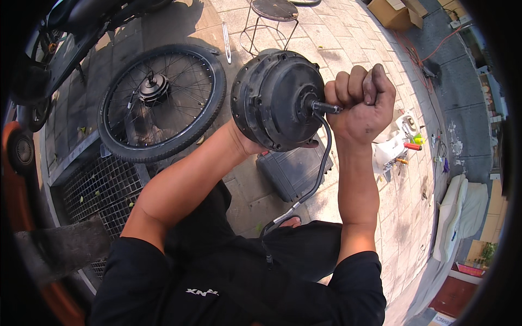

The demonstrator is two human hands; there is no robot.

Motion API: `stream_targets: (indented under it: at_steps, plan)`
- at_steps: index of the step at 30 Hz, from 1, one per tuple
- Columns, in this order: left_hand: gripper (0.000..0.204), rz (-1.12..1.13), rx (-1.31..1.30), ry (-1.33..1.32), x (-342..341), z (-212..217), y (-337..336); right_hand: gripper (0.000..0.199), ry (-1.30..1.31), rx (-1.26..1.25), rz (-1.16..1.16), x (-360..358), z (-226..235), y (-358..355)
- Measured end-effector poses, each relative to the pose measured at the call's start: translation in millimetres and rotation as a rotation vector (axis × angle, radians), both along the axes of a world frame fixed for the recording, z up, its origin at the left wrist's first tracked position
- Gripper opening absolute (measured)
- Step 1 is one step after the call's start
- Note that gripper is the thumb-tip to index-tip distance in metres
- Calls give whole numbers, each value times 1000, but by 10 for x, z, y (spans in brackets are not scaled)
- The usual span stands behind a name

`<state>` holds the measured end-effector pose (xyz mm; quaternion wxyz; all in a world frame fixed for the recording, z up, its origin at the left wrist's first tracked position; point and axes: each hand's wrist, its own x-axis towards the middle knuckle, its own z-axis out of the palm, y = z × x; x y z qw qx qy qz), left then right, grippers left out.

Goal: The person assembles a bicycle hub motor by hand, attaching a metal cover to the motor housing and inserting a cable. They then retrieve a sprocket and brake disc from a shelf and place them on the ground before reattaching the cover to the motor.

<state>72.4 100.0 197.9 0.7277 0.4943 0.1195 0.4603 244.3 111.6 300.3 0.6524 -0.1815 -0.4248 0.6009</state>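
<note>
Head view: black hub motor (274, 100) is up off the ground, held in front of the chest, axle (326, 107) pointing right. Progress, as far as I can judge — motor is bare, no rim or spokes on it, side cover looks closed. Cable (328, 146) comes out beside the axle and loops down over the lap to a metallic connector (287, 213); can't see it mated to anything. A spoked wheel (218, 81) lies flat at upper left with its own silver hub (154, 88) laced in, so that one is whole. What remains on the motor can't be read from this frame.

Hands: left hand (250, 144) grasps the motor from below and takes the weight; most of its fingers are hidden behind the casing. Left forearm (190, 176) slants up from lower left, elbow bent. Right hand (363, 106) is a clenched fist just beside the axle end, thumb up, inner wrist toward the camera, nothing visible in it — can't tell if it touches the axle. Right forearm (359, 179) stands near vertical. Dark tool case (291, 176) sits on the paving below the motor.
</note>
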Motion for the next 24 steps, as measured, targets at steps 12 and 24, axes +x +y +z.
stream_targets:
  at_steps: [12,24]
  plan:
    - [56,-31,-913,-534,114,123,-47,48,109,91,101,288,478,-350]
    - [65,155,-800,-511,29,99,42,49,228,-375,11,-133,117,-238]
